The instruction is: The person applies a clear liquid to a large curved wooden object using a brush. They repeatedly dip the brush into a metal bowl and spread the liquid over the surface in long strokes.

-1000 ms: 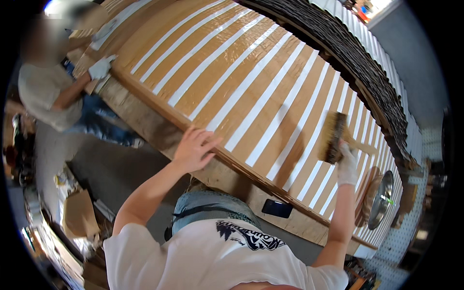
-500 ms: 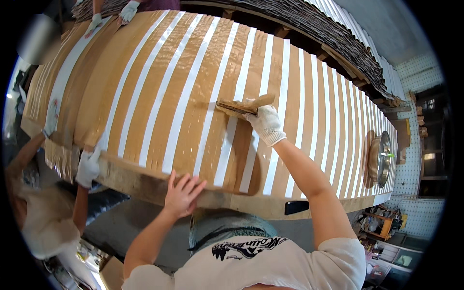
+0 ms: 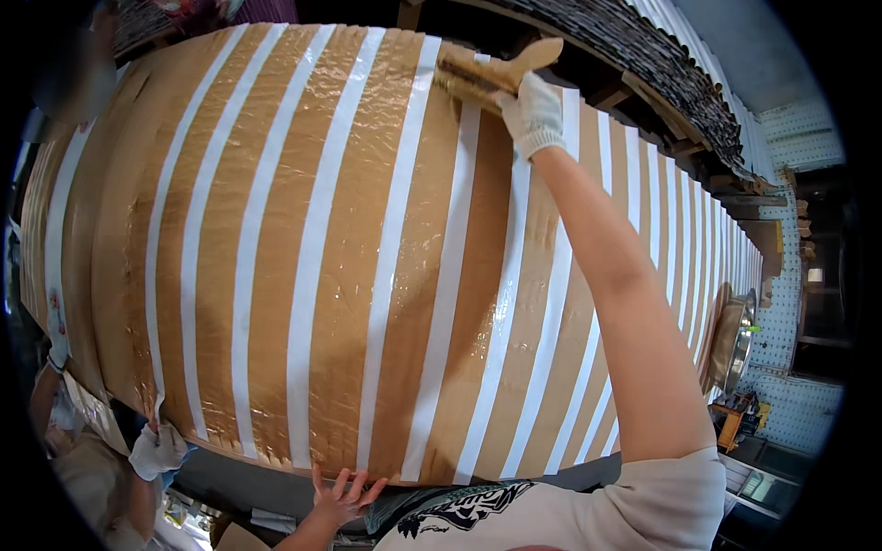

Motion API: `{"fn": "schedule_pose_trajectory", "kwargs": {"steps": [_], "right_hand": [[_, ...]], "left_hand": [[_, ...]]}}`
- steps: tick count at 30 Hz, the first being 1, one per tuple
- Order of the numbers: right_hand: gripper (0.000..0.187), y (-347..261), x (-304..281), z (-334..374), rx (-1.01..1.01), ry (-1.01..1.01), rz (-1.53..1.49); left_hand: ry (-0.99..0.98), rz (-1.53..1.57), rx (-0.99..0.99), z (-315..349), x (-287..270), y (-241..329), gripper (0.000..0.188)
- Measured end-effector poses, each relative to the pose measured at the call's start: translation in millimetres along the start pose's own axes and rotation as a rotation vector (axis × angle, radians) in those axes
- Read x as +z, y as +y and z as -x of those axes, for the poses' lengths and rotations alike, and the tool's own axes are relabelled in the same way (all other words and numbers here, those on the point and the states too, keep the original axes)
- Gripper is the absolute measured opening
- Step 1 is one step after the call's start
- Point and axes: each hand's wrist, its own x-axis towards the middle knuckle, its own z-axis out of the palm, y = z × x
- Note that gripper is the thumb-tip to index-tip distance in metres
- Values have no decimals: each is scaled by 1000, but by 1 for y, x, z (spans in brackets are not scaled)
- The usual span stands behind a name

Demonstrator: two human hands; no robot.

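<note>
My right hand [image 3: 536, 115], in a white knit glove, is closed round a wide flat brush [image 3: 536, 59] with a pale wooden handle. The bristles rest at the far edge of a row of overlapping brown sheets [image 3: 354, 239] with white strips [image 3: 317, 220] between them. Several sheets at the middle and left have a wet, wrinkled shine. My left hand [image 3: 342, 500] is bare, its fingers apart, touching the near edge of the sheets. Part of its palm lies outside the sheets.
A co-worker's gloved hand [image 3: 158, 450] is at the near left corner, pinching a strip's end. Another gloved hand [image 3: 58, 354] is farther left. A round metal basin [image 3: 732, 340] stands at the right end. Stacked dark corrugated sheets [image 3: 684, 115] lie beyond the far edge.
My right hand has carried the brush from the middle of the sheets to their far edge. The view has moved closer over the sheets. Gloved hands at the far left corner have left view.
</note>
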Motion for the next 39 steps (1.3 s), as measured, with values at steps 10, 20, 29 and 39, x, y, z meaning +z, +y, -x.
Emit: {"fn": "schedule_pose_trajectory", "kwargs": {"steps": [10,20,29,39], "right_hand": [[30,8,-10,66,-231,92,-165],[42,-45,-176,408,-489,-377,-307],[37,-85,-180,378,-325,-190,-280],[26,-126,-195,508,-412,-367,-331]], "left_hand": [[33,-18,37,-8,2,-9,63],[39,105,3,-16,-11,-7,88],[296,344,-113,-12,-43,35,60],[326,28,-670,-20,-28,-7,39]]}}
